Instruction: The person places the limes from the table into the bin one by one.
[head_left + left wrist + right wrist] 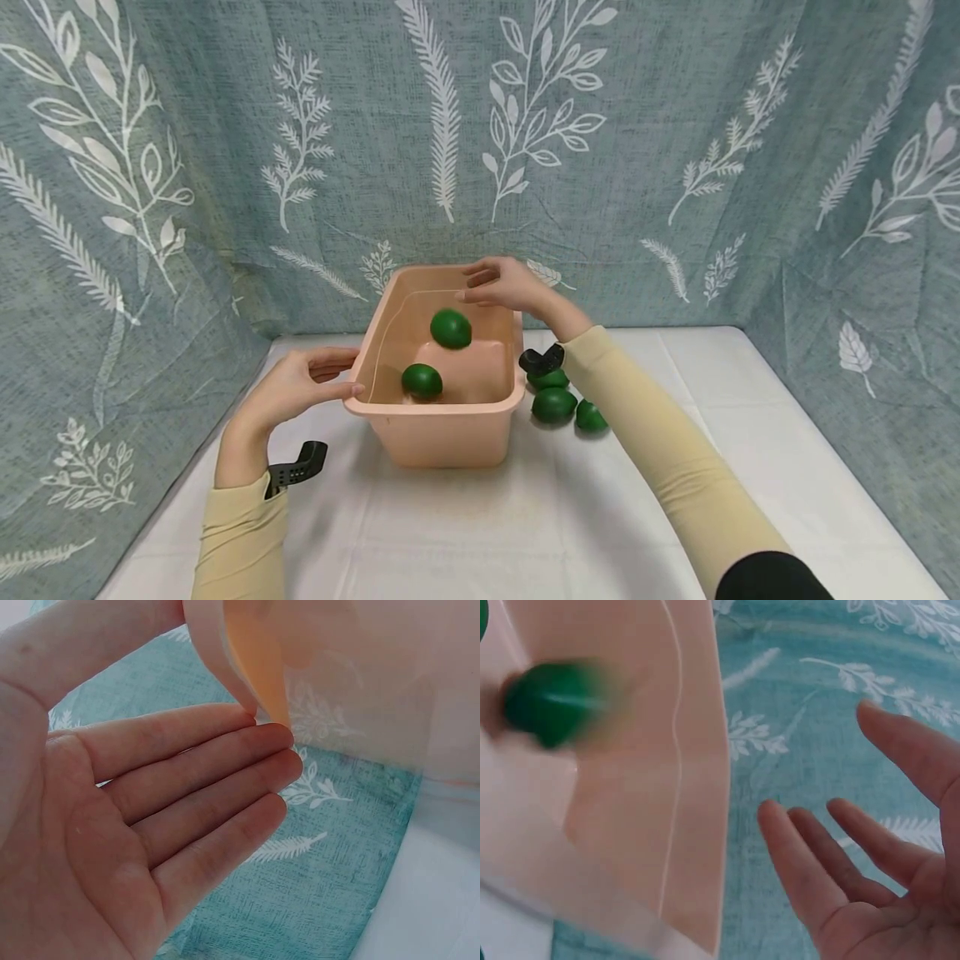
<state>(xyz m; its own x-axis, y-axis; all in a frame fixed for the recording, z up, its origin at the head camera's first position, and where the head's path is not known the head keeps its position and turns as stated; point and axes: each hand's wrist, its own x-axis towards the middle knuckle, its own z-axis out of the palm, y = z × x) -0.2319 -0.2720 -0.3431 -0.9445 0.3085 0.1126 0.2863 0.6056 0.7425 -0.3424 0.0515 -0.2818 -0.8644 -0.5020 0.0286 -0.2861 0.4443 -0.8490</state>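
A pink plastic bin stands on the white cloth. Inside it are two glossy dark green fruits that look like limes: one lime at the near left and another lime farther back. One lime is blurred in the right wrist view. At the bin's left rim, my left hand touches the edge with thumb and fingertips, its fingers straight. Over the bin's back right rim hovers my right hand, fingers spread and holding nothing. Its fingers are apart from any fruit.
Right of the bin, several more limes lie on the white cloth, partly hidden by my right forearm. A blue-green curtain with white leaf prints rises behind and at both sides. Black camera mounts sit on my wrists.
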